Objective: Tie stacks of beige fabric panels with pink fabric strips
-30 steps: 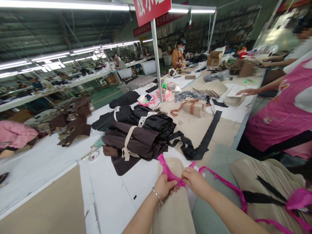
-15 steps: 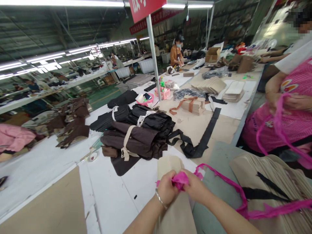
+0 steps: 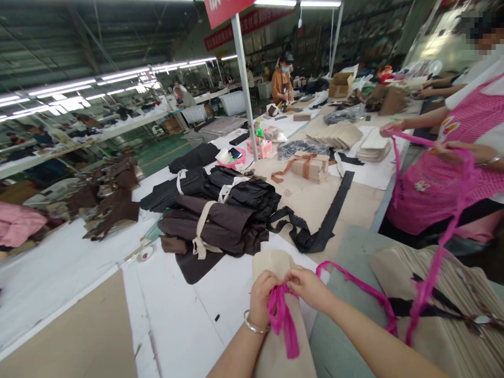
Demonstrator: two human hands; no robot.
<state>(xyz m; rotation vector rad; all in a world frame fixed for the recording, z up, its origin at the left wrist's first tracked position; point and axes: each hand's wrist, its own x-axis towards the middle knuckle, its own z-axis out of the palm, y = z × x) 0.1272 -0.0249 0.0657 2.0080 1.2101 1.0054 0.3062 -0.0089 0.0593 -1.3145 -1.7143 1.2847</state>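
My left hand (image 3: 263, 296) and my right hand (image 3: 307, 286) meet over a stack of beige fabric pieces (image 3: 275, 336) at the table's near edge. Both pinch a pink fabric strip (image 3: 281, 315). One end of the strip hangs down over the beige stack below my left hand. The rest of it runs right from my right hand across a grey surface. A silver bracelet is on my left wrist.
Tied bundles of dark fabric (image 3: 220, 215) lie just beyond my hands, with a black strip (image 3: 318, 231) to their right. A big beige stack (image 3: 441, 299) sits at the right. A person in a pink apron (image 3: 444, 173) pulls another pink strip (image 3: 452, 220). A pole (image 3: 244, 84) stands mid-table.
The pink strip was bunched between my hands; now its end hangs loose below my left hand. The person at the right has raised and stretched a pink strip with both hands.
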